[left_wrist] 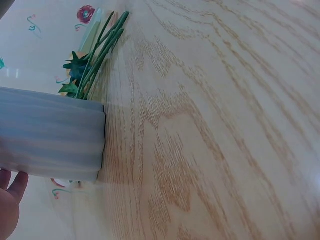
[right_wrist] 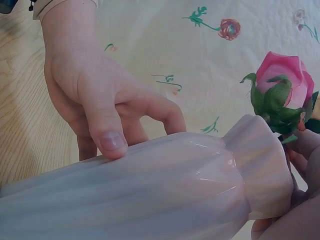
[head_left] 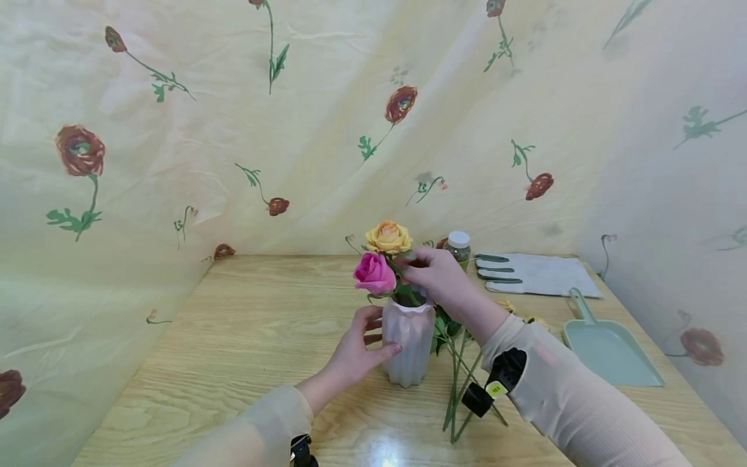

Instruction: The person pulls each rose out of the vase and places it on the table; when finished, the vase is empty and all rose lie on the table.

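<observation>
A white fluted vase stands upright on the table. My left hand holds its left side, thumb across the front and fingers bent around the back; the right wrist view shows that thumb on the ribbed wall. A pink rose and a yellow rose rise from the vase's mouth, the pink one leaning left. My right hand is above the rim with curled fingertips at the leafy stem just under the yellow bloom. Part of its grip is hidden by petals and leaves.
Loose green stems lie right of the vase, partly under my right forearm. Behind are a white-lidded jar and a grey-white glove. A pale green dustpan lies at the right. Flower-printed cloth hangs behind the table.
</observation>
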### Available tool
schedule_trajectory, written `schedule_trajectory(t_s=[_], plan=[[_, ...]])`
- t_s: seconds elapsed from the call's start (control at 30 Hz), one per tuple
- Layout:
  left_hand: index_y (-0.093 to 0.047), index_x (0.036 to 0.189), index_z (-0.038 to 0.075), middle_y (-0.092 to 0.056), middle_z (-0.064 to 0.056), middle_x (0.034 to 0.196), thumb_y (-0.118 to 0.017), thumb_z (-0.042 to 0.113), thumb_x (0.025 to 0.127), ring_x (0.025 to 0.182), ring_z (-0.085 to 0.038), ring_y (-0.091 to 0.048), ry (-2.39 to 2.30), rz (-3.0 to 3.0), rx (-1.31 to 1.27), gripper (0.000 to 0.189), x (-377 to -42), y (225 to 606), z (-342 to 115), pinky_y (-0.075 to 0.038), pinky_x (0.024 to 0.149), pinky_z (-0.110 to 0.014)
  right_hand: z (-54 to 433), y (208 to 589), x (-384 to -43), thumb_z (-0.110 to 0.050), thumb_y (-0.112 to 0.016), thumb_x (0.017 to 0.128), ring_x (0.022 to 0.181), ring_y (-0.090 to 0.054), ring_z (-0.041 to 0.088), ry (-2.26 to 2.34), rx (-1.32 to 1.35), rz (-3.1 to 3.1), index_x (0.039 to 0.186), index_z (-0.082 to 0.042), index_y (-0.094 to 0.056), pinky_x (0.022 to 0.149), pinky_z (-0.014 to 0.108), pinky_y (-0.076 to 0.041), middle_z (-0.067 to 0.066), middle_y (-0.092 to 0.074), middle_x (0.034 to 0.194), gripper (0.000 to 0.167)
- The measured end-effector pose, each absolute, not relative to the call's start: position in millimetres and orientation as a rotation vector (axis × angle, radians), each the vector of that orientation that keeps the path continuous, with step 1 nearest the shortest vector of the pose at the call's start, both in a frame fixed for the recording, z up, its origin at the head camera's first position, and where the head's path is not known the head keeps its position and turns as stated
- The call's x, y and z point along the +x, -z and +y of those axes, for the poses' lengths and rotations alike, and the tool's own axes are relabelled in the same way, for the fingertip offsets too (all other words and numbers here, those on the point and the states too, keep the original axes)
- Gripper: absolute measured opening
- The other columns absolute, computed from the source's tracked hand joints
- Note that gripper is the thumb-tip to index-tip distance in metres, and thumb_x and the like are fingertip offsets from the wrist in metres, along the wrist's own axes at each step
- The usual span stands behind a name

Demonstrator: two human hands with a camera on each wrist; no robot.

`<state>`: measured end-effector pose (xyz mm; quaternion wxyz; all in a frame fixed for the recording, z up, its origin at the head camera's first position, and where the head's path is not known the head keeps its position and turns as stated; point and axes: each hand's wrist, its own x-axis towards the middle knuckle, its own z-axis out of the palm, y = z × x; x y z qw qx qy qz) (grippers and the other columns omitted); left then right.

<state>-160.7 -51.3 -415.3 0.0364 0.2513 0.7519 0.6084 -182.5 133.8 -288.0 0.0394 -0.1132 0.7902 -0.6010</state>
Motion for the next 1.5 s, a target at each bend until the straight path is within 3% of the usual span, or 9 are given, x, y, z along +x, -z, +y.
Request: schedule_trajectory(t_s=[0.37, 0.57, 0.7, 0.87, 1.0, 1.13, 1.4, 1.5], plan=[[-0.033, 0.134, 0.007, -0.042, -0.01, 0.134, -0.071, 0.021, 0.085, 0.122, -0.031, -0.044, -1.876, 2.306, 0.789, 0.064, -160.8, 415.4, -51.5, -0.043, 0.096, -0.049, 133.0, 287.4, -182.7, -0.007, -0.055, 0.088, 0.046, -0.034, 0.009, 1.835, -0.337, 2.442, 0.112, 0.001, -0.063, 0.041, 0.022, -0.03, 0.004, -0.059, 0.073, 0.027], [-0.033, 0.134, 0.012, -0.042, -0.008, 0.137, -0.072, 0.019, 0.084, 0.122, -0.031, -0.044, -1.879, 2.297, 0.802, 0.064, -160.3, 413.9, -51.2, -0.043, 0.097, -0.048, 131.2, 288.4, -183.2, -0.012, -0.059, 0.09, 0.063, -0.05, 0.008, 1.83, -0.355, 2.469, 0.108, 0.004, -0.064, 0.052, 0.021, -0.043, 0.01, -0.062, 0.095, 0.024], [-0.034, 0.133, 0.013, -0.043, -0.007, 0.135, -0.072, 0.02, 0.084, 0.122, -0.031, -0.044, -1.887, 2.287, 0.79, 0.062, -160.6, 413.7, -50.6, -0.042, 0.097, -0.049, 131.4, 288.5, -182.9, -0.011, -0.06, 0.09, 0.065, -0.051, 0.011, 1.881, -0.332, 2.476, 0.103, 0.005, -0.063, 0.053, 0.022, -0.044, 0.007, -0.062, 0.09, 0.021], [-0.035, 0.132, 0.012, -0.044, -0.01, 0.134, -0.072, 0.014, 0.083, 0.122, -0.032, -0.044, -1.895, 2.287, 0.784, 0.061, -161.1, 415.4, -50.1, -0.043, 0.097, -0.047, 135.7, 287.4, -184.0, -0.021, -0.064, 0.09, 0.082, -0.058, 0.015, 1.92, -0.312, 2.56, 0.096, 0.003, -0.063, 0.07, 0.026, -0.049, 0.005, -0.065, 0.089, 0.025], [-0.034, 0.131, 0.008, -0.044, -0.013, 0.134, -0.07, 0.007, 0.084, 0.123, -0.033, -0.043, -1.896, 2.277, 0.759, 0.06, -158.4, 411.5, -50.4, -0.042, 0.098, -0.049, 140.5, 285.5, -184.7, -0.026, -0.064, 0.089, 0.094, -0.057, 0.021, 1.951, -0.308, 2.59, 0.091, 0.003, -0.06, 0.086, 0.036, -0.046, 0.008, -0.064, 0.092, 0.029], [-0.034, 0.13, 0.002, -0.044, -0.018, 0.133, -0.069, 0.002, 0.084, 0.122, -0.036, -0.043, -1.889, 2.273, 0.743, 0.057, -148.5, 393.6, -50.8, -0.04, 0.098, -0.052, 143.6, 283.1, -184.5, -0.023, -0.063, 0.09, 0.097, -0.056, 0.02, 2.029, -0.297, 2.544, 0.093, 0.001, -0.058, 0.095, 0.039, -0.042, 0.005, -0.061, 0.091, 0.025], [-0.034, 0.13, 0.001, -0.044, -0.02, 0.132, -0.069, 0.0, 0.083, 0.122, -0.038, -0.043, -1.893, 2.282, 0.758, 0.059, -147.5, 392.6, -50.8, -0.041, 0.098, -0.051, 146.7, 279.3, -185.3, -0.024, -0.062, 0.091, 0.082, -0.053, 0.02, 2.055, -0.327, 2.575, 0.105, 0.004, -0.059, 0.075, 0.03, -0.047, 0.003, -0.059, 0.088, 0.031], [-0.033, 0.132, 0.004, -0.043, -0.017, 0.134, -0.07, 0.002, 0.083, 0.123, -0.036, -0.043, -1.898, 2.278, 0.748, 0.061, -154.2, 404.5, -50.5, -0.041, 0.098, -0.05, 147.2, 277.4, -184.9, -0.022, -0.061, 0.092, 0.083, -0.056, 0.023, 2.082, -0.332, 2.552, 0.104, 0.004, -0.058, 0.076, 0.029, -0.049, 0.004, -0.062, 0.09, 0.029]])
